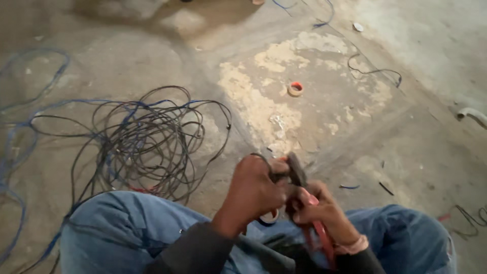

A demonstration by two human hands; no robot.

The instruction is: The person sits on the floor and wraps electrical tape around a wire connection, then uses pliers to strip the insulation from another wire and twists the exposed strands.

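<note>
I'm gripping the red-handled pliers (304, 203) in my right hand (324, 210) above my lap, while my left hand (253, 190) is pinching a dark wire (264, 158) at their head, beside the tangled wire coil (147, 142) on the floor (406, 127)

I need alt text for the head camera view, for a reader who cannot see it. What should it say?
A seated person's left hand holds a dark wire against the jaws of red-handled pliers gripped in the right hand, above knees in blue jeans. On the concrete floor lie a tangled wire coil and a tape roll.
</note>
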